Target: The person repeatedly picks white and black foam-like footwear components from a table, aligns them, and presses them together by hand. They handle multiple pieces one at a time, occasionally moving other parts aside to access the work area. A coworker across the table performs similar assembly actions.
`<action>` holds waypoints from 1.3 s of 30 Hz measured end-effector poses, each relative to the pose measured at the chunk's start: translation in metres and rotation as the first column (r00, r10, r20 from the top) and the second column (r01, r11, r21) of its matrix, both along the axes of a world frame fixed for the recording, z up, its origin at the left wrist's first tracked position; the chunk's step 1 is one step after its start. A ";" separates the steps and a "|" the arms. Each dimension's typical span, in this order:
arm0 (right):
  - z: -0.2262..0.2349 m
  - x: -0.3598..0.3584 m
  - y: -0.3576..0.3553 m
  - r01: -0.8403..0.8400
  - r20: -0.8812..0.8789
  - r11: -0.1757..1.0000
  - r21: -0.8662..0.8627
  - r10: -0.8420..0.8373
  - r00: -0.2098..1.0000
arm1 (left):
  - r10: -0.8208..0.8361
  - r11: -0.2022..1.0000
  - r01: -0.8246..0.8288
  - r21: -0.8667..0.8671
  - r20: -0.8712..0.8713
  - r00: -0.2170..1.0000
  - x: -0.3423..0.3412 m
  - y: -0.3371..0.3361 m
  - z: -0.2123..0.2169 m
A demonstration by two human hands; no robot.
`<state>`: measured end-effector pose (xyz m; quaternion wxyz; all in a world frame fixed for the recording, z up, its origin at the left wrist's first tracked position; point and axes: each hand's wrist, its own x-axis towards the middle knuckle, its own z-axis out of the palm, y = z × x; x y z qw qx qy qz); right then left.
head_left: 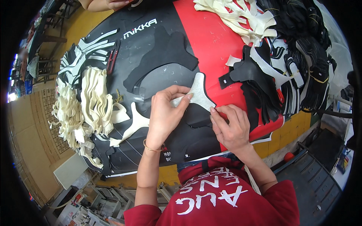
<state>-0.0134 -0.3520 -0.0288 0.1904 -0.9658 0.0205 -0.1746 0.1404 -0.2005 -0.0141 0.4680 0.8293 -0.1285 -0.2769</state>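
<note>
A Y-shaped fabric piece (199, 92), pale grey on top with a black edge, is between my hands above the table. My left hand (169, 107) pinches its left arm between thumb and fingers. At its lower right corner, the thumb and fingertips of my right hand (230, 126) close on the edge. A cream Y-shaped piece (137, 122) lies left of my left hand. Beyond my hands rests a stack of black cut pieces (162, 56). Another black piece (200, 115) lies below the held one, partly hidden by my hands.
Cream strips (94, 98) and white-and-black pieces (85, 56) are heaped along the left edge. Black and white bundles (294, 71) crowd the right, with cream pieces (241, 19) at the far right. Another person's hand (115, 3) shows at the far edge of the black-and-red table cover (211, 45).
</note>
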 end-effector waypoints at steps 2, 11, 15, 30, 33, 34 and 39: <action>0.000 0.001 0.000 0.000 0.012 1.000 0.004 0.000 1.000 | 0.004 1.000 -0.004 0.017 0.017 1.000 0.000 -0.001 0.002; 0.000 0.000 0.000 -0.005 0.011 1.000 -0.010 0.006 1.000 | 0.009 1.000 -0.009 0.006 0.046 0.999 -0.001 -0.002 0.002; 0.006 0.004 -0.002 0.002 -0.011 0.997 0.072 -0.001 1.000 | 0.019 1.000 -0.018 -0.015 0.077 0.997 -0.006 0.000 -0.001; 0.013 0.070 0.007 0.377 -0.236 0.917 0.131 -0.340 0.910 | 0.048 0.998 -0.045 -0.031 0.087 0.995 -0.010 -0.005 0.005; 0.012 0.067 0.010 0.383 -0.235 0.912 0.149 -0.344 0.909 | 0.034 0.999 -0.031 -0.025 0.129 0.991 -0.009 -0.006 0.004; 0.012 0.067 0.010 0.387 -0.226 0.910 0.147 -0.350 0.909 | 0.030 0.999 -0.027 -0.025 0.146 0.989 -0.009 -0.006 0.004; 0.010 0.069 0.014 0.414 -0.179 0.898 0.148 -0.387 0.904 | 0.026 1.000 -0.025 -0.010 0.133 0.991 -0.009 -0.005 0.004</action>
